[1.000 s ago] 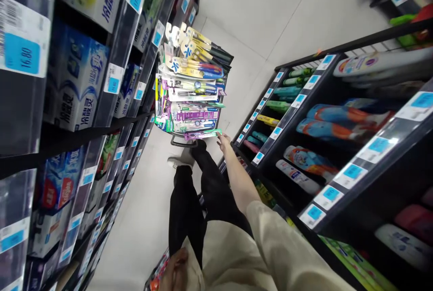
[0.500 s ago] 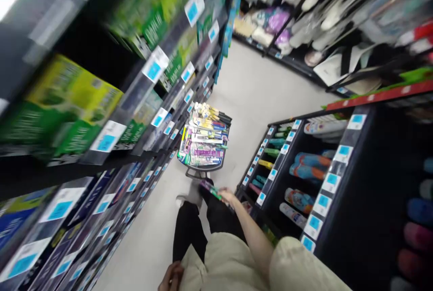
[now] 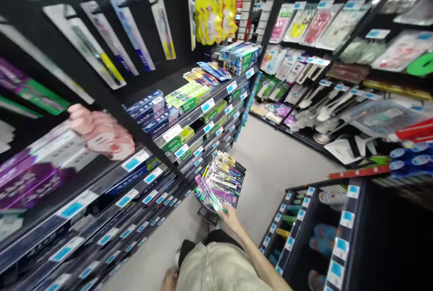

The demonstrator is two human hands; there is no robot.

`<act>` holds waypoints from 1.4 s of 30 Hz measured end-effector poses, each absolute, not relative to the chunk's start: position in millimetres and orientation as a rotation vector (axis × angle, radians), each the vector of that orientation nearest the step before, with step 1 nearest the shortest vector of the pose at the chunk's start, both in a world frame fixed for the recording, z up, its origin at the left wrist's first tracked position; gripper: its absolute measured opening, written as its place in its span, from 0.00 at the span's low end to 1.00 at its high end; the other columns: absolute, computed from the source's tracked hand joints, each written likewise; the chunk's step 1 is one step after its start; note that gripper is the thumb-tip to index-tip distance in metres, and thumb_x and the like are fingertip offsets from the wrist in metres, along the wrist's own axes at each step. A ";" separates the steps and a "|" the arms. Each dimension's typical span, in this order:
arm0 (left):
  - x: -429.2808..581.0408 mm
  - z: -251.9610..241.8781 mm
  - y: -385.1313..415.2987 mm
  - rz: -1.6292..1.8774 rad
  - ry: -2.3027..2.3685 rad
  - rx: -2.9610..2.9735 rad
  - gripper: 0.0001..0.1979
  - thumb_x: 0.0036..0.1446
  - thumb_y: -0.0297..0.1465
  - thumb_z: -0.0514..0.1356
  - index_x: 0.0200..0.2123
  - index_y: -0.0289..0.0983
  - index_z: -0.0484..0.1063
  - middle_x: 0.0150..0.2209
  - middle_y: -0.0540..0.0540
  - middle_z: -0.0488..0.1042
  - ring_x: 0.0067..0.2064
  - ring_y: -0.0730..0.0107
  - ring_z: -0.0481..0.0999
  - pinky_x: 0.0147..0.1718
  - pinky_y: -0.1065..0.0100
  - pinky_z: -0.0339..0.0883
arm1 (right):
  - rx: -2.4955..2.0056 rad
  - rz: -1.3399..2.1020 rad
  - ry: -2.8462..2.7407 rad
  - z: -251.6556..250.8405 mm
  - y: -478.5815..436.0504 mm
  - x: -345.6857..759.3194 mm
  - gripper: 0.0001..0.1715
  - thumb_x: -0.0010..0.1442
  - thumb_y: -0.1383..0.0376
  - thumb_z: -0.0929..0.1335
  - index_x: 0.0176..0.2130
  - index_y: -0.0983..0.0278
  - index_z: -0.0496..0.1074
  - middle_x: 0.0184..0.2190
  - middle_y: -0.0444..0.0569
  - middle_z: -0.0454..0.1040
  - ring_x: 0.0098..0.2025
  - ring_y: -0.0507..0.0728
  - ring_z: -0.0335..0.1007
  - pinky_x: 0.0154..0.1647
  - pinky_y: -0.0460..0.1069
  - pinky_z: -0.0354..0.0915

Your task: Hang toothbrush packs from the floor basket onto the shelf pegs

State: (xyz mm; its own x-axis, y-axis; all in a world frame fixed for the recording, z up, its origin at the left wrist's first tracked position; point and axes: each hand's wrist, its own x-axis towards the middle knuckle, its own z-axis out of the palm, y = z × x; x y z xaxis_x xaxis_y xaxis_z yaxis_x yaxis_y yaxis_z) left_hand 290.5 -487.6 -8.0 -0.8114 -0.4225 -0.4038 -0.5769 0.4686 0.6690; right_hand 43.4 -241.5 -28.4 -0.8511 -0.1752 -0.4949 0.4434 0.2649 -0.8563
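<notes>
The purple-and-green toothbrush pack (image 3: 209,195) has swung away from us since half a second ago: in the head view it now slants over the near left edge of the basket (image 3: 203,206). Our gaze has lifted too, bringing in carded brushes (image 3: 98,54) hanging above and left of the basket. Our right hand (image 3: 231,219), just on the near side of the basket, pinches the pack by its green end. Our left hand (image 3: 170,278) is low, well apart from the basket; we cannot tell how its fingers stand. Inside the basket, packaged toothbrushes (image 3: 230,177) lie crowded in rows.
</notes>
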 end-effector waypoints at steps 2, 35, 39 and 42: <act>274.0 -6.3 -493.9 1.413 2.502 -0.877 0.18 0.47 0.49 0.57 0.29 0.43 0.80 0.38 0.37 0.82 0.45 0.39 0.83 0.54 0.44 0.75 | 0.106 -1.749 2.081 -0.4 -252.4 33.9 0.17 0.52 0.57 0.75 0.42 0.58 0.83 0.46 0.52 0.83 0.56 0.70 0.74 0.59 0.63 0.69; 144.1 168.1 -479.5 3.110 1.502 -0.830 0.28 0.48 0.35 0.75 0.51 0.37 0.73 0.36 0.46 0.81 0.39 0.64 0.79 0.42 0.66 0.68 | -0.670 -1.860 1.772 104.2 -312.3 97.0 0.19 0.65 0.54 0.72 0.49 0.64 0.80 0.43 0.54 0.79 0.32 0.56 0.77 0.28 0.50 0.73; 144.3 167.0 -480.7 3.218 1.164 -0.666 0.33 0.53 0.28 0.68 0.63 0.39 0.67 0.53 0.38 0.80 0.52 0.58 0.79 0.50 0.61 0.66 | -0.956 -1.990 2.124 105.2 -311.9 91.1 0.13 0.63 0.62 0.74 0.48 0.60 0.83 0.44 0.53 0.77 0.46 0.59 0.76 0.46 0.54 0.74; 142.5 164.5 -479.1 3.288 0.975 -0.626 0.37 0.55 0.24 0.64 0.68 0.40 0.62 0.60 0.37 0.76 0.56 0.55 0.78 0.54 0.57 0.65 | -1.175 -2.045 2.332 106.5 -309.9 86.2 0.12 0.62 0.69 0.74 0.45 0.57 0.84 0.45 0.52 0.76 0.46 0.58 0.75 0.45 0.54 0.73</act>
